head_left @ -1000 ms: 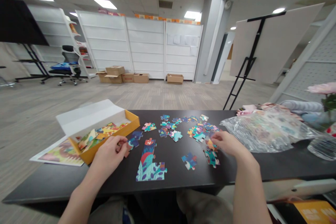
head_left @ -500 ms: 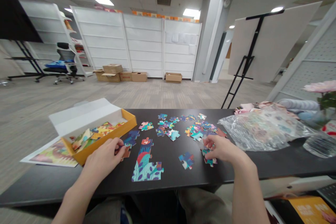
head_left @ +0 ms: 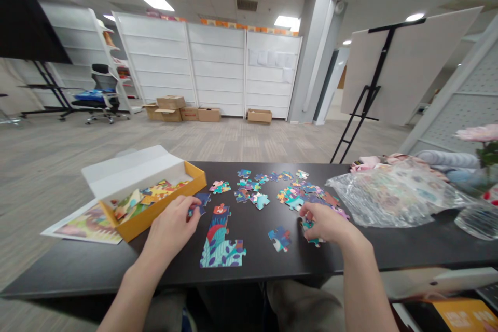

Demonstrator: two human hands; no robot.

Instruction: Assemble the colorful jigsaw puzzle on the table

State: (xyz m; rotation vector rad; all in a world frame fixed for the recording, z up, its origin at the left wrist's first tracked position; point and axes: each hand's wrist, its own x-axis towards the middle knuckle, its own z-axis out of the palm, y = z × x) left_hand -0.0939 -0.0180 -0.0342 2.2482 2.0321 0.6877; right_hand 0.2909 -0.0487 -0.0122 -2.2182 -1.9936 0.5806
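Observation:
My left hand (head_left: 177,223) is beside the yellow box, its bent fingers closed over a dark blue puzzle piece (head_left: 203,198); most of what lies under them is hidden. My right hand (head_left: 324,223) has its thumb and fingers curled round a teal puzzle piece (head_left: 308,225) on the table. Between the hands lies a joined L-shaped puzzle section (head_left: 221,254) with leaf patterns and a red animal face. Nearer the right hand is a loose blue and white piece (head_left: 280,238). Several colourful puzzle pieces (head_left: 259,200) are scattered and heaped farther back.
The open yellow box (head_left: 167,210) holds more pieces and overlaps a printed picture sheet (head_left: 83,225) at the left. On the right, a crumpled clear plastic bag (head_left: 381,197) rests on the black table (head_left: 171,272). An easel with a white board (head_left: 412,67) stands beyond.
My left hand has moved right and slightly away from me, covering the brown piece that showed by its fingertips. My right hand stays over the same pieces. The whole view has shifted slightly.

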